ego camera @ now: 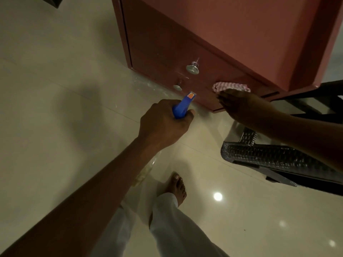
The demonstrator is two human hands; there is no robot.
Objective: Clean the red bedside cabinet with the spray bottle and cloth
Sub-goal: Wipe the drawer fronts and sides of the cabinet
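One red bedside cabinet (213,34) is filling the upper right of the frame, its front carrying two silver knobs: an upper knob (192,68) and a lower knob (177,87). The left hand (163,125), at centre, is gripping one blue spray bottle (182,106), nozzle pointing toward the cabinet's lower front. The right hand (243,106), at centre right, is pressing one checked cloth (231,87) flat against the cabinet front, fingers extended over it. One dark woven chair (274,156) is standing at right, and one bare foot (179,186) is resting on the glossy tiled floor (55,89).
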